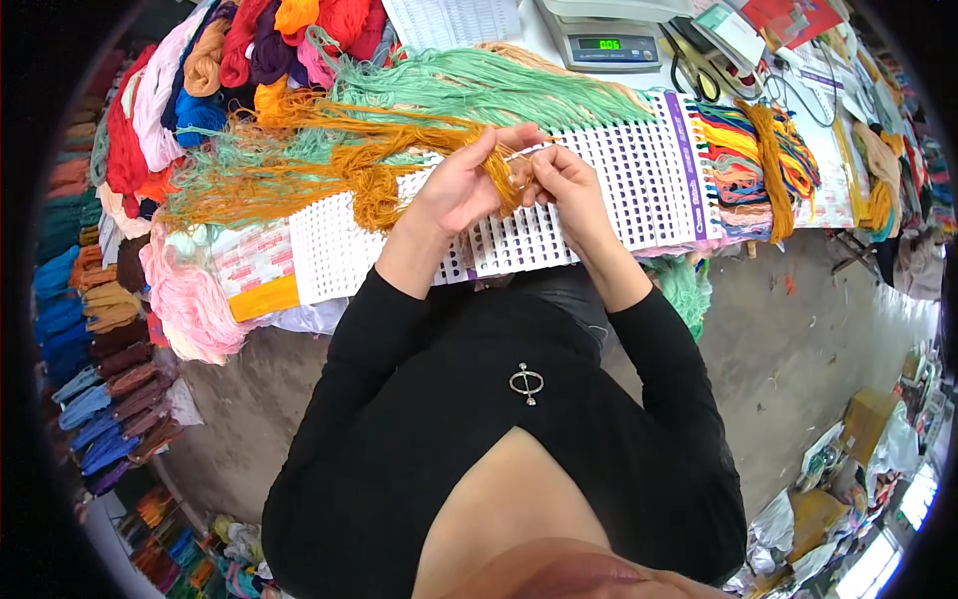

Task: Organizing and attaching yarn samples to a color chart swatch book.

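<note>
Golden-brown embroidery thread (374, 185) lies in a loose skein over the white punched card (619, 190), trailing off to the left. A looped part of it runs across my left hand (464, 185), whose fingers curl around it. My right hand (571, 190) is closed in a pinch right beside the left one, on fine strands of the same thread. What exactly sits between its fingertips is partly hidden. Long mint-green threads (499, 90) are tied along the card's far edge and spread to the left. A purple strip (689, 165) runs along the card's right end.
Coloured yarn skeins (239, 50) are heaped at the back left, and a pink skein (195, 299) hangs over the front edge. A scale (609, 45) and black scissors (694, 75) stand at the back right. Multicoloured thread bundles (753, 160) lie right of the card.
</note>
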A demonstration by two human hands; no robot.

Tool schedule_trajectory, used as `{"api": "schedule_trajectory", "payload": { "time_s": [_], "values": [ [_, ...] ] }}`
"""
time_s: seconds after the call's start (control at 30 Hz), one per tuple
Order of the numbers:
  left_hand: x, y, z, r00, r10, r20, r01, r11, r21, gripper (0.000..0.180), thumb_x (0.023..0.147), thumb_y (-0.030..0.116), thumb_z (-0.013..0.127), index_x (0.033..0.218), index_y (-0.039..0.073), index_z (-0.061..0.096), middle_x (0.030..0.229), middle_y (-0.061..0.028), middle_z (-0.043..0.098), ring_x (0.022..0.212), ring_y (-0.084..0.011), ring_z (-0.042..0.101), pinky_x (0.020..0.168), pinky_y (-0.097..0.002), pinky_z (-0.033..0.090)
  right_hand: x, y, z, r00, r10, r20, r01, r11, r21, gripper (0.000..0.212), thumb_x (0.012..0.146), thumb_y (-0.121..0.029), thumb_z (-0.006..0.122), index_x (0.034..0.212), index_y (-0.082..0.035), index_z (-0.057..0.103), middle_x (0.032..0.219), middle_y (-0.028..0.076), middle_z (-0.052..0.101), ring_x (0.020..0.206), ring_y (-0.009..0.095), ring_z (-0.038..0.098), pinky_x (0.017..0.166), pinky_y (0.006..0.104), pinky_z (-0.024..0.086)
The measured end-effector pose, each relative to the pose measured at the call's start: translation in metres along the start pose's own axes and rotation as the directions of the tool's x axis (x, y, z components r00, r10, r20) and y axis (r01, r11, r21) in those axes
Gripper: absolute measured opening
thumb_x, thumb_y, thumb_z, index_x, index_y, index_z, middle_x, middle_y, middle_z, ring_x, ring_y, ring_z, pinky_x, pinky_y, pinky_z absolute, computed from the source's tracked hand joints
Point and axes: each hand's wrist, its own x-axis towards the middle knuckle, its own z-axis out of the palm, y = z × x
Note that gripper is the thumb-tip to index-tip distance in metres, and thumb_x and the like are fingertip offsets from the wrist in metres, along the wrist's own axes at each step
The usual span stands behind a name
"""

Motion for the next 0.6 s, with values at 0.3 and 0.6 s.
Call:
{"api": "schedule_trajectory", "payload": {
  "time_s": [0.3, 0.6],
  "values": [
    [-0.032, 0.033, -0.049, 0.98, -0.019, -0.199, 0.018, 1.0, -0.002, 0.037, 0.092, 0.041, 0.041, 0.093, 0.006, 0.054, 0.068, 0.0017, 0.046, 0.05, -0.0045, 0.036, 0.044, -0.0176, 0.03, -0.002, -0.039, -0.017, 0.987, -0.112, -0.118, 0.131, 0.977, 0.168, 0.017, 0.087, -0.017, 0.053, 0.093, -0.003, 0.059, 0.104, 0.009, 0.059, 0.1, 0.017, 0.052, 0.091, 0.0353, 0.039],
    [-0.252, 0.176, -0.19, 0.333, 0.784, -0.524, -0.804, 0.526, 0.276, 0.041, 0.093, 0.033, 0.032, 0.118, 0.007, 0.051, 0.062, 0.0032, 0.046, 0.044, -0.0067, 0.031, 0.046, -0.0206, 0.034, -0.114, -0.241, -0.342, 0.136, -0.619, -0.774, 0.799, 0.53, -0.284, 0.02, 0.077, -0.013, 0.048, 0.06, -0.011, 0.04, 0.052, -0.002, 0.035, 0.046, 0.011, 0.033, 0.043, 0.0262, 0.028]
  ]
}}
